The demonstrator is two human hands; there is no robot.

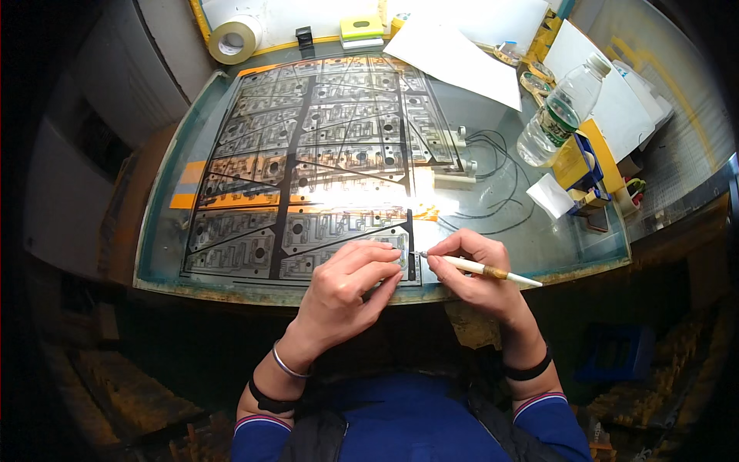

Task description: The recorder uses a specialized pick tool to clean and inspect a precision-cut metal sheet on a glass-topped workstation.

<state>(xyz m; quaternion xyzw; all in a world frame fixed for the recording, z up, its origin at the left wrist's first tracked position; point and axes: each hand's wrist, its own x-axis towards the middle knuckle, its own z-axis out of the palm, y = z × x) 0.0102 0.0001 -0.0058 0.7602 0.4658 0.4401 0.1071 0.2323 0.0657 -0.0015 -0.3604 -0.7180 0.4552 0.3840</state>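
Observation:
A large sheet of film (289, 173) with dark circuit-like patterns lies on the glass-topped table. My right hand (481, 281) pinches a slim, white, pen-like tool (523, 279) with a brown band round its shaft. Its thin metal tip points left at the sheet's near right corner; whether the tip touches cannot be made out. Just left of that tip, my left hand (346, 289) rests over the near edge of the film. Its fingers are stretched out and slightly bent, and nothing shows in them.
Far left stands a tape roll (233, 41). A white paper sheet (462, 61) covers the back right. Along the right are a plastic bottle (560, 112), a blue and yellow holder (583, 165) and folded white paper (550, 195). Black cables (504, 177) and white tubes (454, 181) lie near the film.

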